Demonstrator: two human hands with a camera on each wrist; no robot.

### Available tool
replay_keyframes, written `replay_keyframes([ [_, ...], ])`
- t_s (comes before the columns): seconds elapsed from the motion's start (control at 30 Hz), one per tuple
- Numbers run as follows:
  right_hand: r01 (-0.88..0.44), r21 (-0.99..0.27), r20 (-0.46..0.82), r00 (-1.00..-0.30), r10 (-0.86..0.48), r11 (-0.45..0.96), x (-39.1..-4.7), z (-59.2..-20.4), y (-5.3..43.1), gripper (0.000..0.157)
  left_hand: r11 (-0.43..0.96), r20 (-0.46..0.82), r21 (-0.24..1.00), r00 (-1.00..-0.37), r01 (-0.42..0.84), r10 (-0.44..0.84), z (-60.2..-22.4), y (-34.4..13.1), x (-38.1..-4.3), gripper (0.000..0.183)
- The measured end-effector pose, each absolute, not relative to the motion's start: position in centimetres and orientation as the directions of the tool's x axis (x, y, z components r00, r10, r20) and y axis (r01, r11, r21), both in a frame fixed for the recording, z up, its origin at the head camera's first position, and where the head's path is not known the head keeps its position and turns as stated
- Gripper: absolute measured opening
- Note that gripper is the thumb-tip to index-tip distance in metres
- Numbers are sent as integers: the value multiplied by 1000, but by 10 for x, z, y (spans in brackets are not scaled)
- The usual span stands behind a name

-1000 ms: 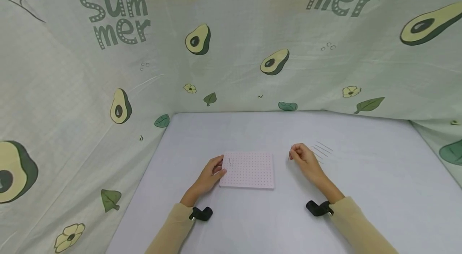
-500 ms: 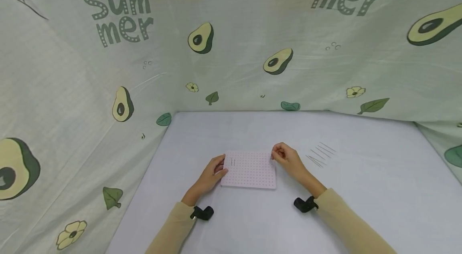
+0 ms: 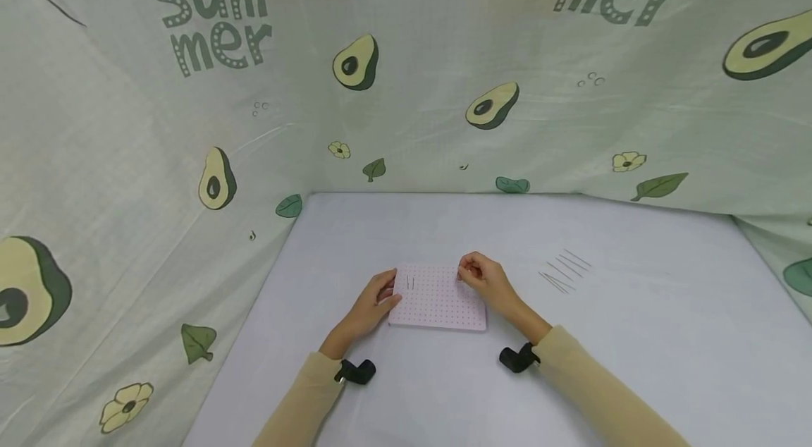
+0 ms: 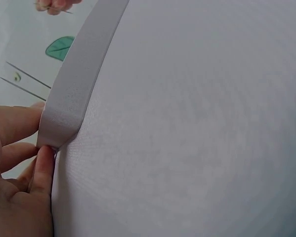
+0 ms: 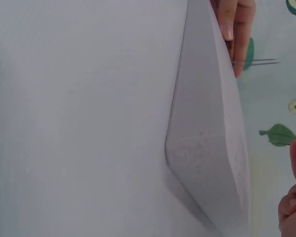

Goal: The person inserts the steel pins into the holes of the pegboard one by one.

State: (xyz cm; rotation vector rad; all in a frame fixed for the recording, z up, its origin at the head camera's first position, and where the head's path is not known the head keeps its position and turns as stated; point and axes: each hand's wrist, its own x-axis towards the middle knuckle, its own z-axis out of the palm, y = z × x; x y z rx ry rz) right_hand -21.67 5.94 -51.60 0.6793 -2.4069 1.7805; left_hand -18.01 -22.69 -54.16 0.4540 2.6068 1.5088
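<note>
A pale pink pegboard (image 3: 438,306) with rows of small holes lies on the white table. My left hand (image 3: 368,302) grips its left edge between thumb and fingers; the left wrist view shows those fingers (image 4: 19,123) at the board's corner. Two thin dark needles (image 3: 410,283) stand upright in holes near the upper left. Over the board's upper right part, my right hand (image 3: 485,281) pinches another thin needle (image 5: 280,143) between thumb and fingertips. In the right wrist view that needle juts out past the fingers, apart from the board's surface.
Several loose needles (image 3: 564,271) lie slantwise on the white table (image 3: 634,334), right of the board. A patterned cloth (image 3: 412,45) with avocados hangs behind the table and along its left side. Dark wrist cameras (image 3: 520,357) sit on both wrists.
My right hand has moved left with its needle, from beside the loose needles to above the board's upper right part. My left hand stays at the board's left edge.
</note>
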Motion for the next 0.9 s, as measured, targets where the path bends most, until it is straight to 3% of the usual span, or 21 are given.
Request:
replay_keyframes([
  [0.9,-411,-891,321,-871,-371,193,-217,-528,8,3,462,75,858,-945,225,320,-540,-228,-181,60],
])
